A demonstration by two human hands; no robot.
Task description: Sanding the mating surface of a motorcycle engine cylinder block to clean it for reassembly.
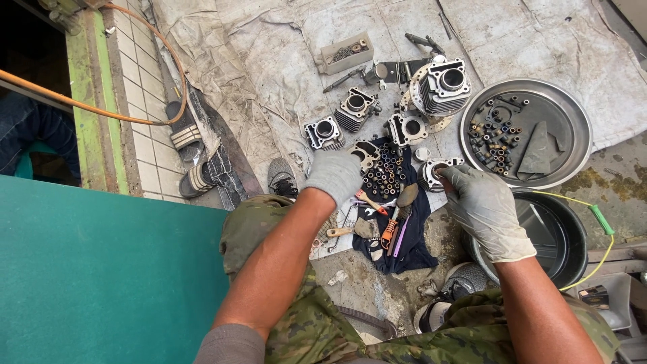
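My left hand (333,175), in a grey glove, is closed and rests by a metal engine part (364,152) at the edge of a dark cloth (411,246). My right hand (480,205), also gloved, grips a round metal engine part (431,174) on the ground. Between my hands lies a cluster of small metal rings and bushings (385,174) on the cloth. Below them are hand tools, one with an orange handle (389,231).
Several finned engine cylinders (441,86) stand on a grey tarp (269,61) ahead. A round metal tray (566,108) with small parts sits at right, a black basin (569,232) below it. A small box of bits (346,52) is farther off. Sandals (183,129) and an orange hose (81,101) lie at left.
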